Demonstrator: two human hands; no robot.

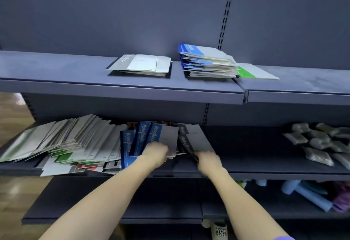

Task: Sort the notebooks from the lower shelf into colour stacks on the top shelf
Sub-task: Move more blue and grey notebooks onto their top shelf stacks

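Head view: both hands reach into the lower shelf [246, 169]. Left hand [156, 152] grips blue notebooks [151, 137]; right hand [207, 159] pinches a black notebook [186, 145] (blurred). Up on the top shelf [56, 69] lie a grey stack [141, 65], a blue stack [205, 62] and a green notebook [253, 72].

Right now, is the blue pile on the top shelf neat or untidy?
Untidy. The blue pile lies flat on the top shelf, but its notebooks are skewed and their edges jut out unevenly.
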